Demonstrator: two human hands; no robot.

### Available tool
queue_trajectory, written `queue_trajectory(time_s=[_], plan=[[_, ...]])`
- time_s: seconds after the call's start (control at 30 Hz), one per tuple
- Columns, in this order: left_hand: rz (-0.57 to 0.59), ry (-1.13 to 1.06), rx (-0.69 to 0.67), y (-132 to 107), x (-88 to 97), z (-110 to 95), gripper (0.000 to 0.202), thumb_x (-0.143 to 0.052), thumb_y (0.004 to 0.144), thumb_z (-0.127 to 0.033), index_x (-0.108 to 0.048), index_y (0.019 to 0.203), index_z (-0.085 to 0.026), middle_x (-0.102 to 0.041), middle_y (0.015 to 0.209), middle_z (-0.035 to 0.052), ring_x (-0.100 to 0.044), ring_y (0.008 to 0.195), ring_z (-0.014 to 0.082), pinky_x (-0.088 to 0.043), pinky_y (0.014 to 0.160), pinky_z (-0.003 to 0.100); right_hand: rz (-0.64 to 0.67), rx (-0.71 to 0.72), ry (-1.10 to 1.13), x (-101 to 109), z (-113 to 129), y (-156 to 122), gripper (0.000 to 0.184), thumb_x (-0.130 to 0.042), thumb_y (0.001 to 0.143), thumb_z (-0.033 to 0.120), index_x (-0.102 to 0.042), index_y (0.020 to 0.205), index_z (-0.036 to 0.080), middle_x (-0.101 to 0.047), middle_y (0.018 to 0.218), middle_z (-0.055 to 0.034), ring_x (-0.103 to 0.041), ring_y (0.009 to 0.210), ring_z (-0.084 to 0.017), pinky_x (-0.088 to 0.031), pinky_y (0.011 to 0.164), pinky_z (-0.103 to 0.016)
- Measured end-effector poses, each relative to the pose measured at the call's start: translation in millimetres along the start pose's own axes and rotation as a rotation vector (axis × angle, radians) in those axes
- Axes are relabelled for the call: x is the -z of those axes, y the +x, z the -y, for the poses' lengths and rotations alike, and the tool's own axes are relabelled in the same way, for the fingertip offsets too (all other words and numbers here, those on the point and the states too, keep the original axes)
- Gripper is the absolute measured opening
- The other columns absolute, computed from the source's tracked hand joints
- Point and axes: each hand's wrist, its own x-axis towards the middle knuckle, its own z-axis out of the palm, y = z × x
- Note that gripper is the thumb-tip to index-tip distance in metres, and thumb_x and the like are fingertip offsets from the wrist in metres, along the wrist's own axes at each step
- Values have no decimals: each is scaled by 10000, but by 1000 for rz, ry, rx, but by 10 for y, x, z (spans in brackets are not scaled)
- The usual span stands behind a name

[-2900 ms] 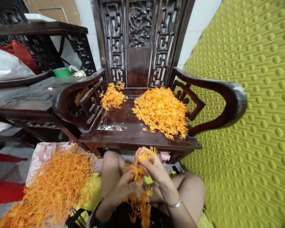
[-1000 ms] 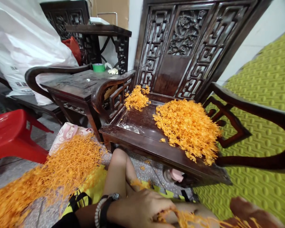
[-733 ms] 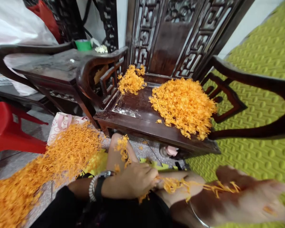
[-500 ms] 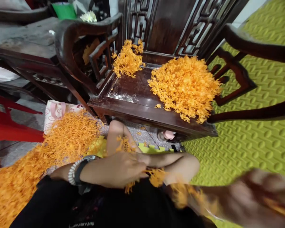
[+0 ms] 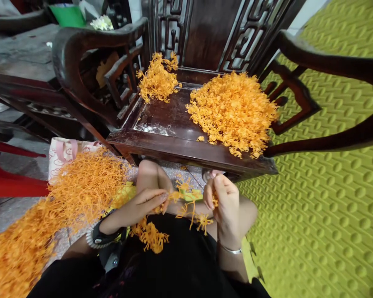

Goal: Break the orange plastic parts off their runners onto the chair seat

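Observation:
My left hand [image 5: 141,205] pinches one end of a strand of small orange plastic pieces [image 5: 186,203] over my lap. My right hand [image 5: 224,203] is closed on the other end, and the strand hangs between them. A clump of the same orange pieces [image 5: 149,236] lies on my dark clothing under the left hand. In front stands a dark carved wooden chair [image 5: 174,142]; its seat carries a large orange pile [image 5: 233,111] at the right and a small pile [image 5: 157,80] at the back left.
A long heap of tangled orange strands [image 5: 65,207] lies on the floor at my left, over a pink-handled bag [image 5: 65,149]. A green textured mat [image 5: 323,198] covers the floor at right. A dark side table [image 5: 21,62] and a red stool [image 5: 6,186] stand at left.
My right hand swung out to the right, blurred, and has come back in front of me, closed on the strand. My left hand rose from my lap. The view tilted down.

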Motion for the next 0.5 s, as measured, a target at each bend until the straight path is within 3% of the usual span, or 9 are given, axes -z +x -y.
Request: queue_trajectory(time_s=[0.1, 0.23, 0.33, 0.4, 0.5], plan=[[-45, -159, 53, 51, 30, 117, 374, -435, 901, -409, -519, 641, -154, -414, 581, -33, -341, 517, 78, -307, 524, 216, -65, -8, 81, 26, -56, 61, 414, -588, 833, 486, -397, 602, 200, -351, 372, 102, -227, 325, -50, -191, 375, -196], [-185, -305, 70, 126, 48, 218, 326, -528, 842, -425, -563, 680, -145, -466, 623, -23, -368, 528, 72, -309, 504, 199, -221, 300, -77, 346, 163, 565, 446, -564, 843, 494, -347, 577, 210, -317, 406, 97, -247, 363, -65, -204, 404, -214], [-319, -334, 130, 174, 17, 265, 300, -586, 782, -443, -606, 729, -148, -556, 683, 7, -471, 582, 105, -393, 547, 218, -430, 587, -413, 700, 458, 1276, 443, -472, 872, 532, -334, 588, 221, -315, 482, 76, -267, 412, -82, -243, 434, -233], [-432, -316, 161, 199, -25, 319, 300, -613, 750, -451, -634, 742, -152, -618, 749, 36, -560, 697, 158, -463, 651, 259, -588, 712, -821, 917, 634, 1778, 412, -383, 893, 534, -387, 630, 218, -385, 560, 36, -383, 508, -118, -354, 532, -273], [-562, -305, 139, 248, -99, 439, 314, -637, 728, -449, -679, 841, -160, -678, 901, 74, -608, 906, 232, -492, 805, 322, -554, 652, -1169, 1135, 767, 2342, 390, -421, 855, 497, -540, 853, 125, -574, 806, -122, -526, 791, -242, -426, 753, -416]])
